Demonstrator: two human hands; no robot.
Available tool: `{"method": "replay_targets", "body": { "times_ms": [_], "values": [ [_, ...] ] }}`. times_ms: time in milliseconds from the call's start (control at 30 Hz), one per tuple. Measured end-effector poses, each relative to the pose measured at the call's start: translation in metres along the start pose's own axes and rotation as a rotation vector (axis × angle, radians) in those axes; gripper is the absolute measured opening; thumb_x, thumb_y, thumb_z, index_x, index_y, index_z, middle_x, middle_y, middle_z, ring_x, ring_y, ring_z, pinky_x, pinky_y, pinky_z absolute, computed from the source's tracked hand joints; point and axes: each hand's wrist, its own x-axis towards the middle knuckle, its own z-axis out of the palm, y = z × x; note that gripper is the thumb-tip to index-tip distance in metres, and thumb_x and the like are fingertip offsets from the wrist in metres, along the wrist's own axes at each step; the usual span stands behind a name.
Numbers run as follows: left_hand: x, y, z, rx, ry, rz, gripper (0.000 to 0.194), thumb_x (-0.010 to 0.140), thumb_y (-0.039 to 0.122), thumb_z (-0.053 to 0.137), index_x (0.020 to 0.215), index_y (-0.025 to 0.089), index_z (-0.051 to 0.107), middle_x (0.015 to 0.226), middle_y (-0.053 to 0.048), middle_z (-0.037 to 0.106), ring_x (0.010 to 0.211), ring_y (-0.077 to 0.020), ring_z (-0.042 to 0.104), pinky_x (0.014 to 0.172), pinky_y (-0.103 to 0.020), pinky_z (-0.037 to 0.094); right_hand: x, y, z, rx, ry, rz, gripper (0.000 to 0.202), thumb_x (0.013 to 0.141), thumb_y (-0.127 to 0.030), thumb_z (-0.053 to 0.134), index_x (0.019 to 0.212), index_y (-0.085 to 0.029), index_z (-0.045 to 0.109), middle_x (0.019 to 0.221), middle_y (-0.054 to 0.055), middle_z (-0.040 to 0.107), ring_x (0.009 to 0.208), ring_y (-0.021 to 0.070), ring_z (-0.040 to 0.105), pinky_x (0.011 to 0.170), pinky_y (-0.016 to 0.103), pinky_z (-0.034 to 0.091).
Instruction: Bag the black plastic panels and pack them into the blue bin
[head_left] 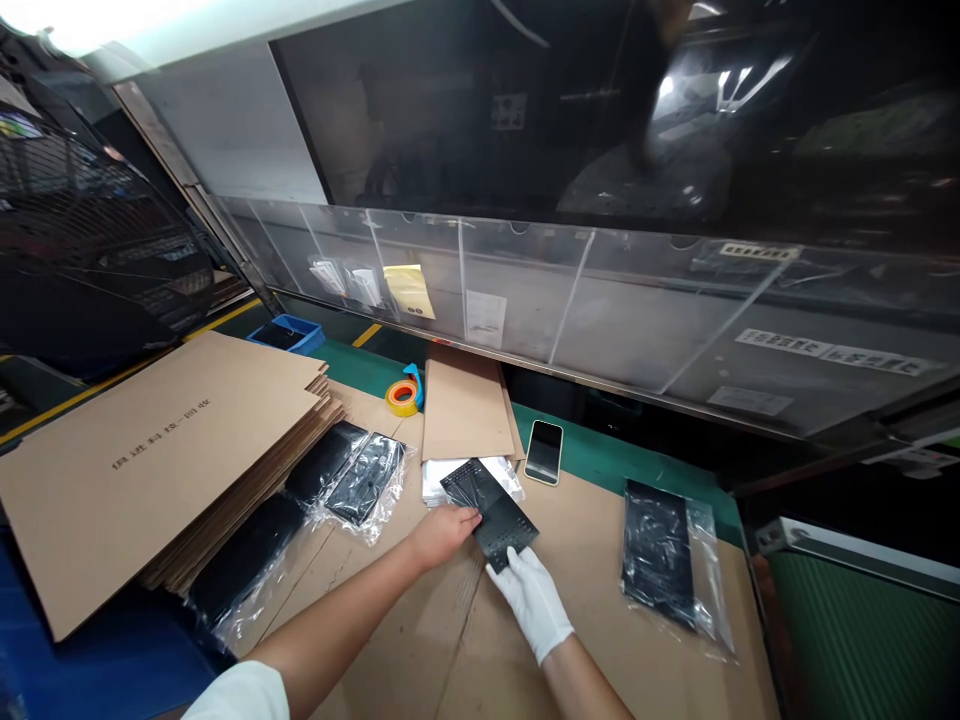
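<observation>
A flat black panel with small holes (pixel 491 515) is held tilted above the cardboard-covered bench. My bare left hand (pixel 444 535) pinches its left edge. My right hand (pixel 531 600), in a white glove, grips its lower right end. Just behind the panel lie white sheets or bags (pixel 437 480), partly covered by it. To the left are black pieces in clear plastic bags (pixel 366 478), and another bagged black piece (pixel 658 555) lies to the right.
A tall stack of cardboard sheets (pixel 172 430) fills the left side. Behind the hands are brown cardboard pieces (pixel 466 405), a tape dispenser (pixel 405 396), a phone (pixel 544 452) and a blue bin (pixel 304 335). Clear document pockets (pixel 517 290) hang along the back.
</observation>
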Motion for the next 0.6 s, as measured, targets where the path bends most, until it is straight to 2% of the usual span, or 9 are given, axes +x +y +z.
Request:
{"method": "replay_targets", "body": {
  "times_ms": [167,233,300,367,467,533,600],
  "values": [
    [-0.008,0.030,0.013,0.057,0.088,0.082,0.035,0.098,0.018,0.035,0.117,0.018,0.065,0.114,-0.011,0.071,0.089,-0.0224,0.069,0.079,-0.036,0.057,0.013,0.002,0.003,-0.006,-0.103,0.004,0.037,0.063,-0.031,0.085,0.096,-0.023,0.069,0.102,0.004,0.074,0.103,0.0224,0.066,0.096,0.041,0.050],
    [-0.013,0.040,0.015,0.041,0.090,0.090,0.036,0.098,0.019,0.034,0.117,0.019,0.065,0.115,-0.010,0.070,0.092,-0.0227,0.069,0.080,-0.036,0.056,0.018,0.004,0.002,-0.035,-0.146,-0.001,0.036,0.064,-0.033,0.084,0.095,-0.021,0.069,0.102,0.006,0.074,0.104,0.0247,0.066,0.095,0.043,0.050],
    [-0.019,0.049,0.013,0.019,0.058,0.086,0.036,0.097,0.018,0.036,0.118,0.021,0.065,0.114,-0.009,0.071,0.092,-0.0229,0.069,0.079,-0.035,0.056,0.021,0.007,0.000,-0.068,-0.158,0.004,0.037,0.063,-0.034,0.085,0.094,-0.020,0.069,0.100,0.007,0.074,0.103,0.0262,0.066,0.093,0.044,0.051],
    [-0.025,0.057,0.004,-0.027,0.035,0.066,0.033,0.095,0.022,0.042,0.119,0.021,0.065,0.106,-0.009,0.072,0.084,-0.0224,0.069,0.072,-0.033,0.056,0.020,0.010,-0.003,-0.105,-0.150,0.004,0.039,0.062,-0.035,0.085,0.095,-0.020,0.069,0.099,0.007,0.074,0.100,0.0265,0.067,0.090,0.045,0.052],
    [-0.029,0.063,-0.031,-0.128,0.151,-0.082,0.030,0.092,0.032,0.049,0.113,0.022,0.068,0.095,-0.008,0.071,0.076,-0.0202,0.067,0.065,-0.031,0.053,0.008,0.008,-0.006,-0.196,-0.165,-0.030,0.044,0.066,-0.038,0.082,0.103,-0.021,0.067,0.103,0.008,0.073,0.096,0.0257,0.067,0.088,0.044,0.052],
    [-0.026,0.063,-0.069,-0.167,0.272,-0.210,0.031,0.095,0.031,0.044,0.107,0.021,0.070,0.094,-0.008,0.069,0.081,-0.0201,0.065,0.070,-0.031,0.051,-0.008,0.001,-0.004,-0.330,-0.170,-0.096,0.044,0.069,-0.041,0.079,0.105,-0.020,0.068,0.104,0.009,0.073,0.093,0.0264,0.067,0.086,0.044,0.053],
    [-0.021,0.061,-0.113,-0.159,0.306,-0.236,0.031,0.095,0.029,0.044,0.109,0.020,0.069,0.099,-0.009,0.069,0.093,-0.0225,0.063,0.081,-0.035,0.049,-0.028,-0.011,0.001,-0.505,-0.134,-0.188,0.040,0.067,-0.042,0.078,0.099,-0.019,0.071,0.102,0.009,0.073,0.092,0.0285,0.066,0.087,0.045,0.052]
  ]
}}
